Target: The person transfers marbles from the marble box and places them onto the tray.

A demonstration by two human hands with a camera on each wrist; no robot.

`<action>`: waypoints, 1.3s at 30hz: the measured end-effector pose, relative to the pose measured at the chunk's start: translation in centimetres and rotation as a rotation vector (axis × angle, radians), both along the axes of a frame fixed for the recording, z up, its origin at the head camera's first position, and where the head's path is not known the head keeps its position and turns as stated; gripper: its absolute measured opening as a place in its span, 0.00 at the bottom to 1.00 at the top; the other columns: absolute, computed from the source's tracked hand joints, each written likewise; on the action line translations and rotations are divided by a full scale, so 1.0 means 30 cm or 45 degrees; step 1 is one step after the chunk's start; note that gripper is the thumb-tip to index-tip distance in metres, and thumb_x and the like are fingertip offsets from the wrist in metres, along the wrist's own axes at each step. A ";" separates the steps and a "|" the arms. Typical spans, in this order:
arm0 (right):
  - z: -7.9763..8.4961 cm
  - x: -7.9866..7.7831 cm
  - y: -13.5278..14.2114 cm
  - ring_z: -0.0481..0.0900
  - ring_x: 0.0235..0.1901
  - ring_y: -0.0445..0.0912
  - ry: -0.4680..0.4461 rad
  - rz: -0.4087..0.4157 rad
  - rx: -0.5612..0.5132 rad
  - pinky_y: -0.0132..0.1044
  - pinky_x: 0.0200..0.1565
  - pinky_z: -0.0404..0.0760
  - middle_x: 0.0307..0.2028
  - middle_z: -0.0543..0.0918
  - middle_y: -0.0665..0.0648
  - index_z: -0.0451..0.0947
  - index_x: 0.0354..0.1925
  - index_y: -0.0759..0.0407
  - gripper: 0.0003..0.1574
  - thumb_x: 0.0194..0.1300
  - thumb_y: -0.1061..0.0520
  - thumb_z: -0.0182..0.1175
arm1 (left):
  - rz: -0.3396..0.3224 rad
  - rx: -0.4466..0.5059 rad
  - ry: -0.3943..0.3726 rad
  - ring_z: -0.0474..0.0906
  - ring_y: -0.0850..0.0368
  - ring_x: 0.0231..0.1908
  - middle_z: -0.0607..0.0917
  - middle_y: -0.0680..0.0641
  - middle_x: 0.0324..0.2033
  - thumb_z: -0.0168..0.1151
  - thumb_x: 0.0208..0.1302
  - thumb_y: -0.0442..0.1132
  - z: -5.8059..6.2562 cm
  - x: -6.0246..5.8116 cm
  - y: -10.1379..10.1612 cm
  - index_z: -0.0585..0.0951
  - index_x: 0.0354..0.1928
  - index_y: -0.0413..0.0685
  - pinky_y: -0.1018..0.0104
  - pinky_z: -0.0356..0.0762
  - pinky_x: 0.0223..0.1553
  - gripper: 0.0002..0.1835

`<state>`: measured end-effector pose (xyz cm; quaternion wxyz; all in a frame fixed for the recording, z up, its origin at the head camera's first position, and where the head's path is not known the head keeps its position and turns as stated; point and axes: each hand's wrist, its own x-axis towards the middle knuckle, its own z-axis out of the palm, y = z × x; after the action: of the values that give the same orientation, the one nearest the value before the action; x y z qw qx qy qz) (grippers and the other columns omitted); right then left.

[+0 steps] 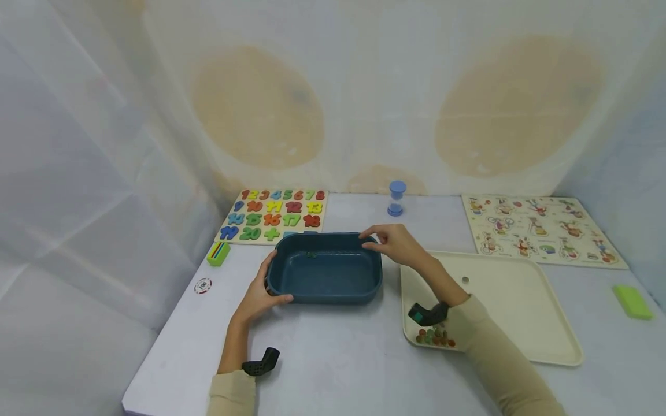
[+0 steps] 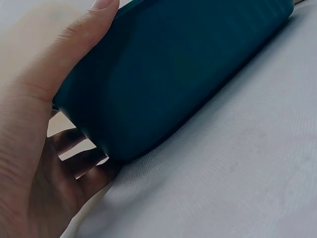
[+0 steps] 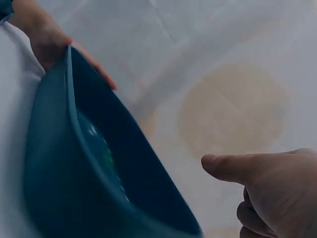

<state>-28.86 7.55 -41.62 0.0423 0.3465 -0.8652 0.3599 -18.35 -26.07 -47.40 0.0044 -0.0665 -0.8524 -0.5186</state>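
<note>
A dark teal rectangular tub (image 1: 325,297) stands in the middle of the table, with a few small green pieces (image 1: 310,255) on its floor near the back. My left hand (image 1: 258,296) grips the tub's left end, thumb along the front rim. In the left wrist view, the fingers of that hand (image 2: 84,158) reach around the end and low down at its bottom edge. Over the tub's back right corner hovers my right hand (image 1: 396,244), thumb and index finger bent with a gap between their tips. Nothing shows between them.
Right of the tub lies a cream tray (image 1: 520,312) with several small round red and green pieces (image 1: 436,337) in its near left corner. Behind are a number puzzle board (image 1: 281,212), a blue sand timer (image 1: 396,198) and a picture puzzle board (image 1: 541,231).
</note>
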 end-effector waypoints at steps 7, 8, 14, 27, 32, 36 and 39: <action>-0.035 -0.085 -0.257 0.58 0.14 0.40 -0.124 0.104 0.231 0.30 0.20 0.58 0.13 0.69 0.52 0.81 0.44 0.56 0.16 0.57 0.53 0.61 | 0.040 -0.040 -0.010 0.53 0.41 0.63 0.52 0.47 0.67 0.74 0.39 0.47 -0.066 -0.032 -0.024 0.45 0.67 0.76 0.38 0.60 0.54 0.57; -0.050 -0.093 -0.276 0.60 0.14 0.39 -0.126 0.103 0.270 0.29 0.21 0.59 0.16 0.74 0.53 0.80 0.44 0.56 0.16 0.56 0.53 0.61 | 0.045 -0.044 -0.006 0.53 0.41 0.64 0.52 0.47 0.67 0.74 0.39 0.47 -0.069 -0.031 -0.024 0.45 0.66 0.76 0.38 0.59 0.54 0.57; -0.129 -0.116 -0.333 0.78 0.29 0.38 -0.157 0.037 0.452 0.32 0.31 0.75 0.41 0.83 0.49 0.81 0.43 0.50 0.14 0.56 0.51 0.62 | 0.044 -0.036 -0.006 0.52 0.42 0.64 0.52 0.47 0.67 0.74 0.39 0.48 -0.066 -0.023 -0.022 0.46 0.66 0.76 0.38 0.60 0.54 0.56; -0.103 -0.092 -0.280 0.70 0.21 0.39 -0.090 0.110 0.285 0.32 0.26 0.70 0.26 0.80 0.49 0.82 0.39 0.53 0.11 0.56 0.53 0.62 | 0.034 -0.030 -0.007 0.53 0.41 0.63 0.52 0.48 0.67 0.74 0.38 0.49 -0.068 -0.030 -0.020 0.46 0.67 0.76 0.39 0.62 0.53 0.57; -0.041 -0.056 -0.090 0.54 0.13 0.39 0.010 0.077 0.049 0.30 0.19 0.56 0.11 0.60 0.48 0.82 0.39 0.55 0.13 0.54 0.53 0.63 | 0.015 -0.021 0.004 0.54 0.41 0.63 0.52 0.47 0.67 0.74 0.38 0.49 -0.068 -0.033 -0.020 0.46 0.67 0.75 0.39 0.62 0.53 0.57; -0.036 -0.019 0.126 0.54 0.13 0.38 0.067 -0.067 0.026 0.30 0.16 0.56 0.11 0.58 0.46 0.81 0.39 0.52 0.12 0.53 0.53 0.64 | 0.009 -0.023 0.005 0.53 0.42 0.63 0.52 0.47 0.67 0.74 0.39 0.48 -0.066 -0.031 -0.023 0.45 0.67 0.74 0.39 0.62 0.53 0.57; -0.071 0.019 0.283 0.55 0.13 0.37 0.031 -0.176 0.077 0.30 0.16 0.58 0.11 0.59 0.46 0.81 0.39 0.51 0.12 0.54 0.51 0.63 | -0.005 -0.001 -0.010 0.52 0.41 0.64 0.50 0.47 0.68 0.73 0.40 0.45 -0.045 -0.021 -0.020 0.45 0.68 0.71 0.39 0.60 0.54 0.56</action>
<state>-28.31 16.03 -43.74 0.0672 0.2917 -0.8970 0.3254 -18.97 -26.67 -48.73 -0.0001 -0.0660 -0.8525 -0.5185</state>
